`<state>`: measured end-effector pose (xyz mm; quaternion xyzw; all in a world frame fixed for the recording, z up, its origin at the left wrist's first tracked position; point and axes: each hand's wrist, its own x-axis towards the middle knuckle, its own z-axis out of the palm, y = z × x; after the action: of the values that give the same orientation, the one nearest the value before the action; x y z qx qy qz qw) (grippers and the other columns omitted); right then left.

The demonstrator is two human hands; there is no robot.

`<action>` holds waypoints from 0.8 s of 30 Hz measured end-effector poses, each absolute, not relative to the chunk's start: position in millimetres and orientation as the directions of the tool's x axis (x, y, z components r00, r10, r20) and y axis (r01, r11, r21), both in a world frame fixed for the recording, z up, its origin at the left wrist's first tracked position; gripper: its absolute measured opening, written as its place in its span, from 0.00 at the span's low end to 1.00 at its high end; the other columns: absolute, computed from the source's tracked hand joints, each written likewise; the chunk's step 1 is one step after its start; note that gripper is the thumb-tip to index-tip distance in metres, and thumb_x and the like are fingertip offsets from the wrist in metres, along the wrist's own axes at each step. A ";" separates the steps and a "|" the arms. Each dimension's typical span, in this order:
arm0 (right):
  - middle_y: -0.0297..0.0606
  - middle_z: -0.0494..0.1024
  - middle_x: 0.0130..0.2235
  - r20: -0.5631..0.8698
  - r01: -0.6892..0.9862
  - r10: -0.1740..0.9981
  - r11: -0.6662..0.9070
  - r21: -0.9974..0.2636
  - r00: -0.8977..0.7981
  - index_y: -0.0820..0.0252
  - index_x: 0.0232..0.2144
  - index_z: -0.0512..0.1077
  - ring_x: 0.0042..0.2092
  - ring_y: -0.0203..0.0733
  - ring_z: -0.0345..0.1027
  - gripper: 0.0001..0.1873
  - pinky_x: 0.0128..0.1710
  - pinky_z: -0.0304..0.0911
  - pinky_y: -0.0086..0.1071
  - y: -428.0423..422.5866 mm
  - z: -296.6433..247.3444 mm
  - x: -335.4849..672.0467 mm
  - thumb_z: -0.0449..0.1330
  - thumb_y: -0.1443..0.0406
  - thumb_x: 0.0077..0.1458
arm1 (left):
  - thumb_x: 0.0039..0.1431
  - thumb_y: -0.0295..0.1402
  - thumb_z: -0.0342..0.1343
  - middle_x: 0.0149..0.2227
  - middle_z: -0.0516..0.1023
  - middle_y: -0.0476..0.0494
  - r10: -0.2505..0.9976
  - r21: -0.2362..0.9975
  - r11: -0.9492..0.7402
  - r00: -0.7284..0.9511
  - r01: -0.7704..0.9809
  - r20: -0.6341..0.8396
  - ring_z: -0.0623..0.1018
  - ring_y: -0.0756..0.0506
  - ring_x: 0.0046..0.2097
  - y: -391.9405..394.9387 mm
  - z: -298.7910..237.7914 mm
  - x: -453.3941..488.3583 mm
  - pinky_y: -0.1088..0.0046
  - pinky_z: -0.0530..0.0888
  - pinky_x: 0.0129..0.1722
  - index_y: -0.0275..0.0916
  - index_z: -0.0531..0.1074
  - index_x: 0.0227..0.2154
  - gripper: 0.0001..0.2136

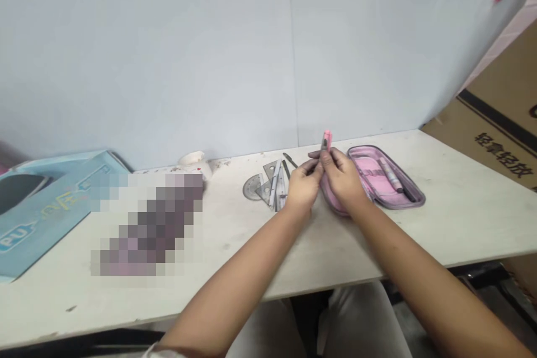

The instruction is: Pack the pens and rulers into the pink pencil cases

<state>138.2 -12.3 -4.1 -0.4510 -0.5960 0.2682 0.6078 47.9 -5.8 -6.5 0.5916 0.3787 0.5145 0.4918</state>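
Observation:
Held up between my two hands is a slim pink pen [328, 137], its top end showing and its lower part hidden by fingers. My left hand [304, 183] is closed at its base, fingertips pressed together. My right hand [339, 174] grips it from the other side, over an open pink pencil case [363, 152]. A pale pink marker-like tube [390, 174] and a dark pen [409, 194] lie inside the case's right half. Left of my hands, a clear protractor [251, 188], a set square [269, 170], a ruler [274, 185] and dark pens [289, 159] lie bunched together.
A blue folder-like sheet [54, 212] with a dark oval on it lies at the far left. Near the wall stands a white round container [193, 160]. A blurred-out purple-grey item [151, 229] lies between. Cardboard boxes [495, 128] stand beyond the table's right end.

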 end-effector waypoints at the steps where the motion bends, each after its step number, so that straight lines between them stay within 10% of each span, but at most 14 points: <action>1: 0.40 0.75 0.35 0.498 0.252 0.849 0.451 -0.856 0.175 0.59 0.32 0.68 0.36 0.39 0.68 0.19 0.38 0.62 0.33 -12.3 -5.3 153.7 0.47 0.50 0.54 | 0.55 0.36 0.50 0.29 0.74 0.47 0.940 0.967 -0.251 0.230 -0.032 0.252 0.72 0.50 0.33 -3.4 -5.3 61.4 0.73 0.68 0.37 0.35 0.73 0.34 0.11; 7: 0.48 0.73 0.35 0.594 0.762 0.674 0.070 -0.644 0.440 0.64 0.31 0.70 0.42 0.48 0.62 0.22 0.43 0.57 0.41 -14.8 -30.3 245.5 0.46 0.52 0.55 | 0.54 0.29 0.47 0.41 0.74 0.39 0.794 0.806 -0.506 0.532 0.308 0.295 0.72 0.43 0.42 -1.1 -17.1 132.8 0.65 0.67 0.46 0.36 0.70 0.43 0.15; 12: 0.56 0.71 0.39 0.469 0.914 0.792 -0.273 -0.301 0.391 0.68 0.33 0.74 0.45 0.57 0.58 0.23 0.42 0.54 0.47 -18.2 -44.8 270.2 0.47 0.55 0.54 | 0.55 0.36 0.46 0.46 0.68 0.35 0.760 0.469 -0.640 0.591 0.609 0.270 0.66 0.36 0.49 -8.6 -32.6 140.3 0.55 0.63 0.49 0.38 0.65 0.50 0.19; 24: 0.52 0.69 0.38 0.497 0.958 0.819 -0.257 -0.127 0.285 0.66 0.36 0.73 0.44 0.54 0.58 0.23 0.44 0.51 0.46 -18.2 -47.5 261.9 0.46 0.55 0.55 | 0.59 0.35 0.43 0.43 0.70 0.41 0.805 0.362 -0.590 0.487 0.722 0.340 0.68 0.42 0.47 5.3 -13.4 28.9 0.62 0.63 0.49 0.40 0.70 0.41 0.13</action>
<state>261.9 -18.2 -47.5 -0.7747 -0.5736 -0.1682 0.2064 28.9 5.3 -13.4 0.8580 0.4447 0.2423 0.0855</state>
